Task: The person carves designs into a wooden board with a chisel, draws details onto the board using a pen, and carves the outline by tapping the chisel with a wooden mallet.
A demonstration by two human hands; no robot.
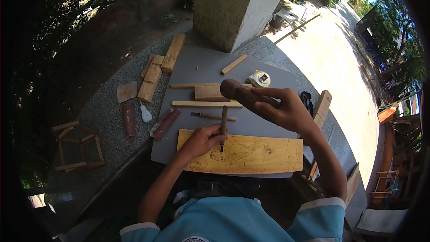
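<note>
A yellowish wooden board lies along the near edge of the grey work surface, with a fish outlined in dark lines on its face. My left hand is closed round a chisel, held nearly upright with its tip down at the fish's head end. Above and to the right, my right hand grips a dark wooden mallet, raised and slanting toward the chisel's top. Just beyond my left hand a second chisel lies flat.
Wood strips, a wood block and a tape measure lie farther back. Reddish-brown rolls, a white bottle and wood blocks sit left. A concrete pillar rises behind. A wooden frame stands far left.
</note>
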